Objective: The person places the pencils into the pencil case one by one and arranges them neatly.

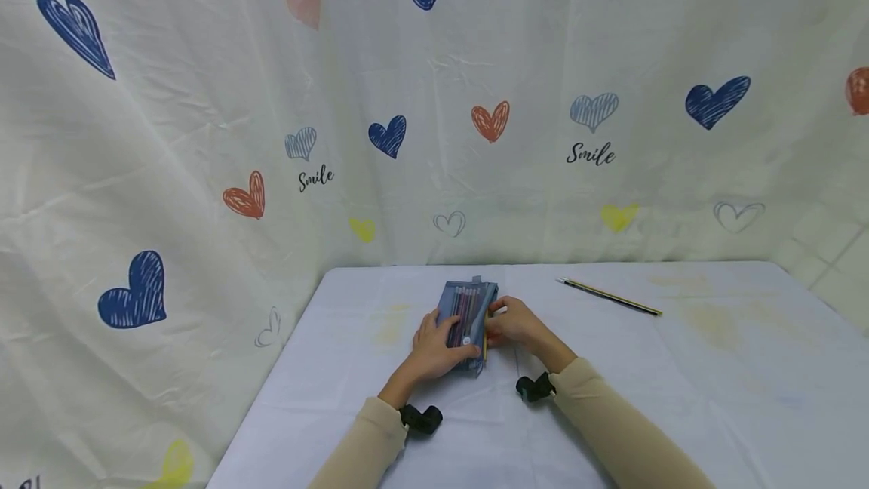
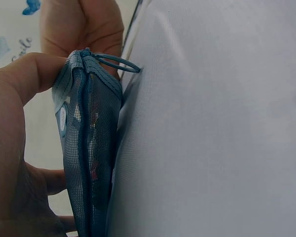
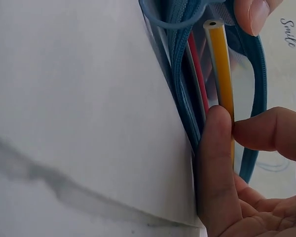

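A blue mesh pencil case [image 1: 468, 294] lies on the table with several pencils showing through its clear top. My left hand [image 1: 436, 349] holds it from above, thumb at the near right corner and fingers spread across the top and left side. In the right wrist view the zipped side [image 3: 260, 84] gapes open. There my right hand [image 3: 271, 163] pinches a yellow pencil [image 3: 220, 64] between thumb and finger, the pencil lying along the opening. A red pencil [image 3: 197, 74] sits inside beside it. The left wrist view shows the case's zipper end [image 2: 86, 123] and a pull loop [image 2: 119, 63].
A black-and-yellow striped pencil [image 1: 611, 296] lies to the right, towards the back of the white-covered table [image 1: 679, 398]. Behind the table hangs a white curtain [image 1: 529, 36] printed with hearts. Black wrist cameras [image 1: 422, 419] sit below the hands.
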The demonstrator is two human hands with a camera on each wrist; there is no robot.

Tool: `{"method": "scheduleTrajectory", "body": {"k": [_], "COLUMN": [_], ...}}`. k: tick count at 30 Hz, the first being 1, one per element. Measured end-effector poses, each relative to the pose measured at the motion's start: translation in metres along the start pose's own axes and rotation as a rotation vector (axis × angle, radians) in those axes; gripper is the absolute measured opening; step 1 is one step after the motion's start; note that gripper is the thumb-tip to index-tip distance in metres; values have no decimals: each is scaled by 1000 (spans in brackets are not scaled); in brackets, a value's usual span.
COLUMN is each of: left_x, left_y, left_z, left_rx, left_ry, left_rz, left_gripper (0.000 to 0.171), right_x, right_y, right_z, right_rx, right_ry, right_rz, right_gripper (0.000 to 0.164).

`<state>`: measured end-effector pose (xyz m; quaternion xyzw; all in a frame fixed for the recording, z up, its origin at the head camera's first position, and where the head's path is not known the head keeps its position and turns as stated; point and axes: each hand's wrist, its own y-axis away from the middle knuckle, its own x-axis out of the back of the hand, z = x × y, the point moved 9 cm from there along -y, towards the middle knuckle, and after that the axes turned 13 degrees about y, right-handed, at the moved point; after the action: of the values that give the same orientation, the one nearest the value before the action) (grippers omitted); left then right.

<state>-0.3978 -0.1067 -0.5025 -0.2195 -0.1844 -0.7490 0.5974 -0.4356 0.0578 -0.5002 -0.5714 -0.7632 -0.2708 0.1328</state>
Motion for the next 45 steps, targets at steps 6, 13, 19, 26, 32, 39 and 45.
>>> {"method": "scheduleTrajectory", "body": {"k": [6, 13, 19, 26, 32, 39, 45], "left_x": [-1, -2, -1, -1, -1, -1, -1], "left_y": [-1, -1, 0, 0, 1, 1, 2], "left_z": [-3, -3, -1, 1, -1, -2, -2], "left_rx": [-2, -9, -3, -8, 7, 16, 4], "left_ry": [6, 2, 5, -4, -10, -1, 1], "left_rz": [1, 4, 0, 0, 3, 6, -4], "left_gripper": [89, 86, 86, 86, 84, 84, 86], "right_x": [-6, -10, -14, -7, 10, 47, 77], "right_y": [-1, -2, 0, 2, 7, 11, 17], "right_z": [-1, -1, -7, -2, 3, 8, 12], "right_rx": [-3, -3, 81, 144, 168, 174, 204], "right_ry": [-43, -63, -113, -135, -112, 45, 143], "right_rz": [-13, -14, -95, -168, -171, -74, 9], "right_gripper": [47, 46, 41, 34, 37, 37, 39]}}
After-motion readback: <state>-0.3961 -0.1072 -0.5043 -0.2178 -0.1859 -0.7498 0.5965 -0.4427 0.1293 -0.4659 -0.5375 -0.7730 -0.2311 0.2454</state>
